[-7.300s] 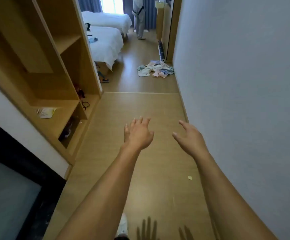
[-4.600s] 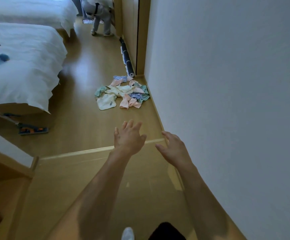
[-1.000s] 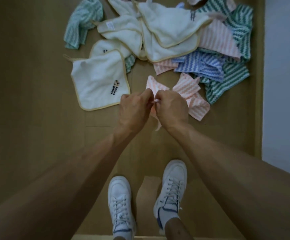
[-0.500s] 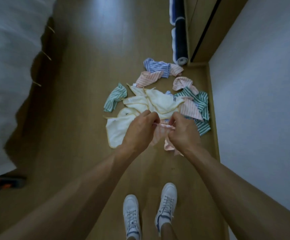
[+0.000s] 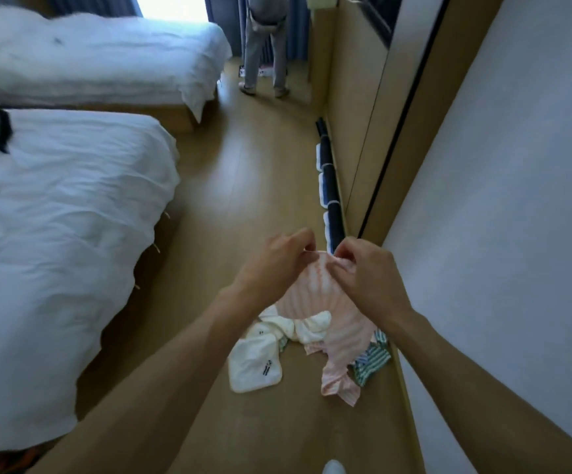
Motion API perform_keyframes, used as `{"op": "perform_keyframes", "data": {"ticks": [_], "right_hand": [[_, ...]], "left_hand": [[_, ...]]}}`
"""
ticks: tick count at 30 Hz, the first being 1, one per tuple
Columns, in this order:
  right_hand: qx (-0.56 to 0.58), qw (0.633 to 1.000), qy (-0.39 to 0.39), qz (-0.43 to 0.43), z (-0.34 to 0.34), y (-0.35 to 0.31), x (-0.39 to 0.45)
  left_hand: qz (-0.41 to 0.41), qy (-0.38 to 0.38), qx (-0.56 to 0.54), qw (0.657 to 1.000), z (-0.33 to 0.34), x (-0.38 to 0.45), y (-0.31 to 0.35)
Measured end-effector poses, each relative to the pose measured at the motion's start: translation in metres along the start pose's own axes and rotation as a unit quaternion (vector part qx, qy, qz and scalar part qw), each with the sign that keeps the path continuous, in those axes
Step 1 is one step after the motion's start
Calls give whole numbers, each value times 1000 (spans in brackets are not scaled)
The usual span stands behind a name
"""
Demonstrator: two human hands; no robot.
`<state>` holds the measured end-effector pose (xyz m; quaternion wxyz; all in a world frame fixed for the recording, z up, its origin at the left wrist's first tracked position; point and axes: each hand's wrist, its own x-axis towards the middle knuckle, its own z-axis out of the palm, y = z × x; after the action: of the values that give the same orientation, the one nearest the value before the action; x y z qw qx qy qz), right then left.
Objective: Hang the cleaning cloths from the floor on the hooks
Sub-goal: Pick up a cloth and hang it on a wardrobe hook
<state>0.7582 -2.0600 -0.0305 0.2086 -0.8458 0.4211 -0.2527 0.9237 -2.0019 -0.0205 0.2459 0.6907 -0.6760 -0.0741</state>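
A pink striped cloth (image 5: 315, 292) hangs lifted off the floor, held by its top edge. My left hand (image 5: 274, 261) pinches that edge on the left and my right hand (image 5: 363, 271) pinches it on the right. Below them the pile of cloths lies on the wooden floor by the wall: a white cloth with a small logo (image 5: 254, 364), more white cloths (image 5: 298, 326) and a green striped cloth (image 5: 371, 364). No hooks are in view.
Two white beds (image 5: 62, 206) fill the left side. A white wall (image 5: 517, 200) runs along the right, with wooden panelling (image 5: 360, 131) beyond it. Dark rolled items (image 5: 329, 193) line the skirting. A person (image 5: 264, 46) stands at the far end by the curtains.
Both hands have risen with the pink striped cloth, lifting it off the pile. The view has tilted up from the floor toward the room.
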Motion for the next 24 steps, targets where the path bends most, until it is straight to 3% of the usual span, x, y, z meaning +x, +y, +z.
{"op": "perform_keyframes", "data": {"ticks": [6, 12, 24], "right_hand": [[-32, 997, -42, -59, -59, -60, 5], [-23, 990, -57, -126, -55, -119, 2], [24, 957, -147, -248, -10, -206, -7]], "left_hand": [[15, 16, 62, 998, -87, -24, 15], [3, 24, 125, 992, -140, -76, 8], [-252, 93, 213, 939, -190, -192, 8]]}}
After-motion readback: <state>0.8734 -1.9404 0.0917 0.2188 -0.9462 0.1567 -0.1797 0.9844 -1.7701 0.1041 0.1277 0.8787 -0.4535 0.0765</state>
